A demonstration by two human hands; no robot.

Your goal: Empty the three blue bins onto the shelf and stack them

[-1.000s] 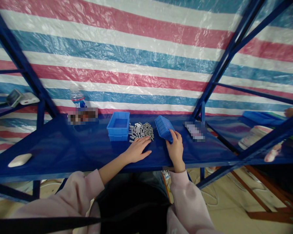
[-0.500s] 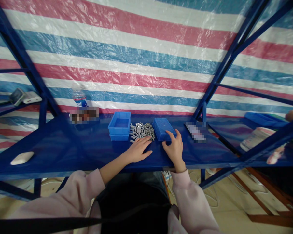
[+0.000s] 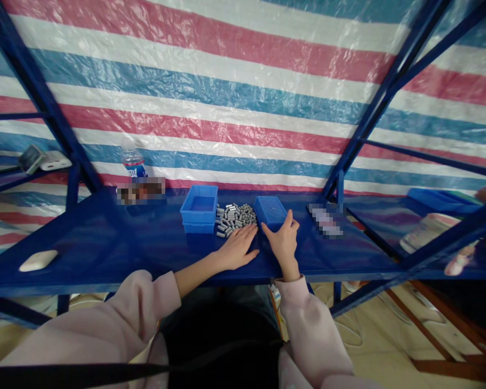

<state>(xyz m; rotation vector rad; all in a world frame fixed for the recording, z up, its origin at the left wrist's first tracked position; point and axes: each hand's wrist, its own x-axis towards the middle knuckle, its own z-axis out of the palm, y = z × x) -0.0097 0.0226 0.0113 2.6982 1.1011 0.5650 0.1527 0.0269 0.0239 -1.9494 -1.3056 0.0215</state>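
A pile of small silvery metal cylinders (image 3: 235, 216) lies on the blue table (image 3: 154, 248) between two stacked blue plastic bins (image 3: 198, 216) and a single blue plastic bin (image 3: 269, 209). That single bin appears bottom up, with a flat face on top. My left hand (image 3: 240, 248) rests palm down at the pile's near edge, fingers stretched out and thumb apart, holding nothing. Around the near end of the single bin, my right hand (image 3: 283, 240) has its thumb at the left corner and its fingers at the right side.
A plastic bottle (image 3: 133, 162) stands at the back left behind a blurred-out item. A white, rounded object (image 3: 38, 260) lies near the left front edge. Right of the single bin is another blurred flat item (image 3: 326, 220). Blue frame posts (image 3: 340, 183) rise on both sides.
My right hand has shifted left, its fingers moving from the bin's top to its sides. My left hand has slid slightly right along the pile's edge.
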